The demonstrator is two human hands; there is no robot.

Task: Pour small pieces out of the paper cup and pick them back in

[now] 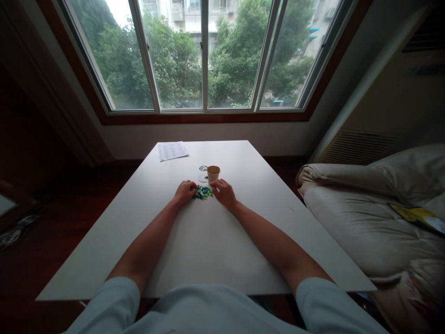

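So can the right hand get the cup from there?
Probably yes. The right hand is just by the cup, near its base, and nothing seems to block the way. The bits lie to the hand's left, which leaves the cup free.

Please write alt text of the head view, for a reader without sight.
A person's left hand and right hand flank a pile of small colourful pieces on a white table; a paper cup stands just beyond.
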